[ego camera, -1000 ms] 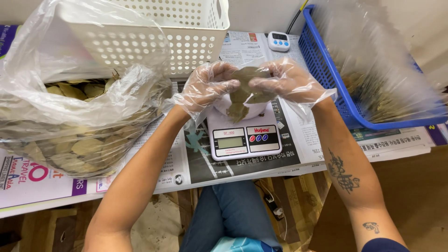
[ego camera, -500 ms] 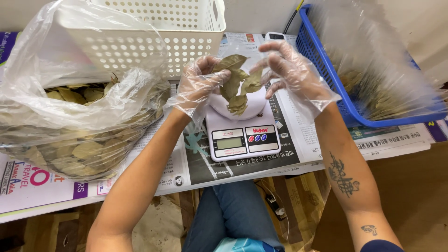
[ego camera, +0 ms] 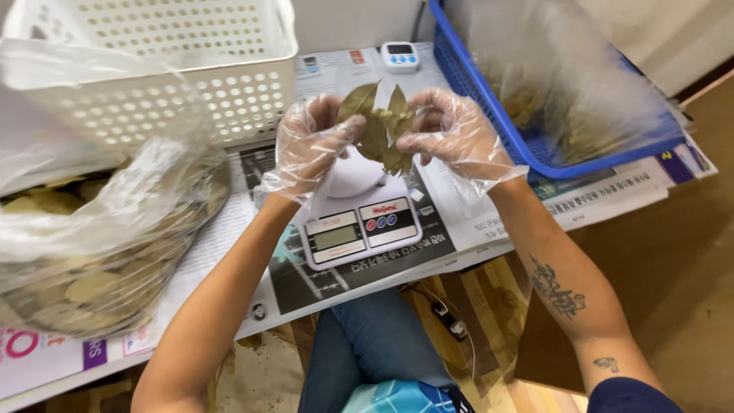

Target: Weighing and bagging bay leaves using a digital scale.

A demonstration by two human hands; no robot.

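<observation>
Both hands wear loose clear plastic gloves, likely to keep skin off the food. The left hand [ego camera: 313, 149] and the right hand [ego camera: 451, 138] are each curled partly shut, fingertips pinched on opposite sides of a small bunch of dried leaves [ego camera: 378, 126]. They hold the bunch between them in the air, just above the white dish [ego camera: 353, 177] that sits on the small digital scale [ego camera: 359, 222], so anything that drops lands on the dish. The scale stands near the front edge of the table, on spread newspaper [ego camera: 451, 206] that probably catches crumbs.

At the left end of the table slumps a big clear plastic bag [ego camera: 99, 245] stuffed with the same kind of leaves, its mouth open toward the person, within easy reach of the left arm. Behind it stands a white perforated basket [ego camera: 191, 69]. At the right end a blue basket [ego camera: 497, 115] holds another clear bag with leaves in it. A small white timer [ego camera: 401, 56] lies near the back edge, beyond the hands.
</observation>
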